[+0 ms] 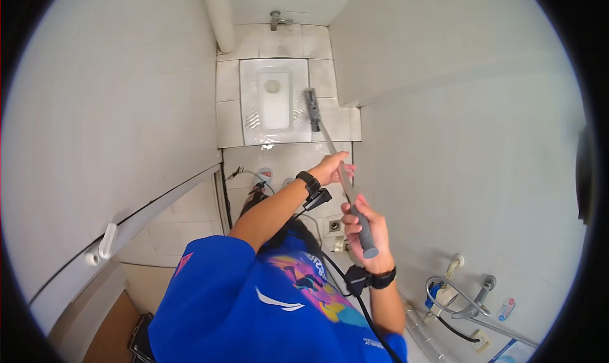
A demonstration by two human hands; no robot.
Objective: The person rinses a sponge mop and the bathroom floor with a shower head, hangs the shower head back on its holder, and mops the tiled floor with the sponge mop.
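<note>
A long-handled floor brush [327, 138] slants across the middle of the view, its dark grey head resting at the right edge of the white squat toilet [249, 97]. My right hand [374, 222] is closed around the thick grey grip at the upper end of the handle. Farther down the pole, my left hand [331, 168] is wrapped loosely around it. Both wrists wear black straps with small devices. Whether the bristles touch the toilet rim or only the tiles beside it, I cannot tell.
White tiles [322, 77] surround the toilet, with a tap [275, 20] on the wall behind. A pipe [219, 17] runs down at the back left. Walls close in on both sides. A shower mixer [472, 309] with a hose is at lower right; a floor drain [334, 225] lies near my feet.
</note>
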